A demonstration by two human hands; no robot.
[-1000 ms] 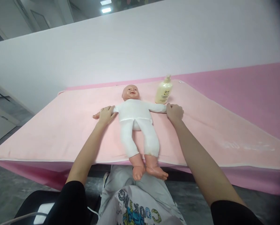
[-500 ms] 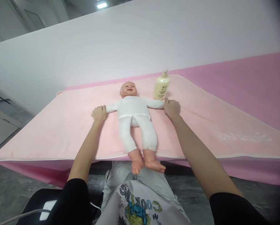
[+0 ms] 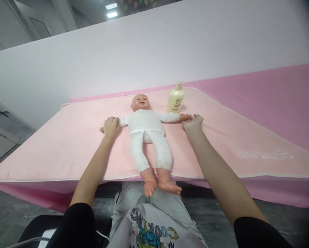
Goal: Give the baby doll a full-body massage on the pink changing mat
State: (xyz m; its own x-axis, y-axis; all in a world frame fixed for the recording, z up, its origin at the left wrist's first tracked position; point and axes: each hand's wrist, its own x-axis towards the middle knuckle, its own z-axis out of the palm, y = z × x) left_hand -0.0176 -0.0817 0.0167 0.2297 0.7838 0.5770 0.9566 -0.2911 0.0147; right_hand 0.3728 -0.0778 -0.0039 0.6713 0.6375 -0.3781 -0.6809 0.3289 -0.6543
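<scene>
Two hands are laid at the ends of the doll's outstretched arms. The left hand [image 3: 111,126] is curled down over the doll's wrist on that side, with only the small pink fingertips seen past it; whether it is gripped or merely covered cannot be told. The right hand [image 3: 192,122] is held loosely open, its fingertips [image 3: 197,117] touching the doll's other palm. The doll [image 3: 147,132], dressed in white, is laid on its back on a pale pink towel [image 3: 66,144], head away from the person and bare feet hung past the towel's near edge. Just beyond the doll's arm by the right hand, a cream pump bottle [image 3: 175,99] is stood upright on the towel. Behind the doll's head, a white partition wall [image 3: 154,55] is seen.
</scene>
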